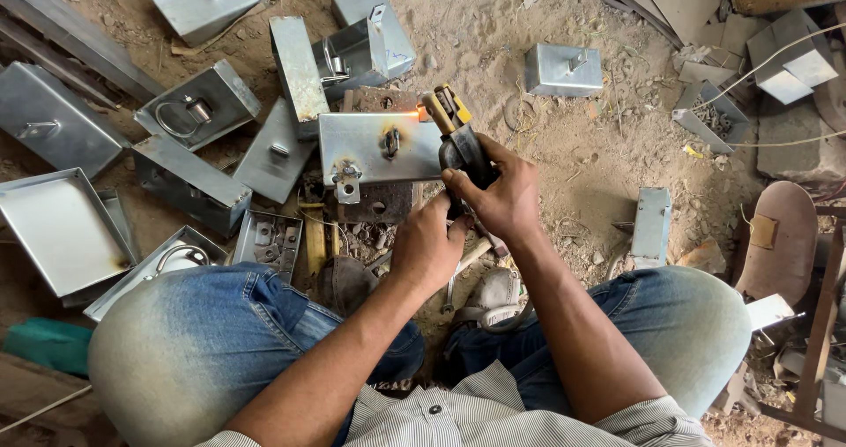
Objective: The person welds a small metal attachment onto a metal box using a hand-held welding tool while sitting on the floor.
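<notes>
Nearest, two knees in faded jeans [203, 341] frame the work. Just past them both hands meet on a dark electrode holder [460, 147]: the right hand [502, 196] has its fingers clenched round the grip, and the left hand [427, 244] closes on its lower end from below. The holder's yellow-tipped jaws rest against the right end of a grey metal box [379, 147], where an orange glow shows. The box lies on a sandy floor [564, 147]. Similar boxes crowd the left; the right side lies more open.
</notes>
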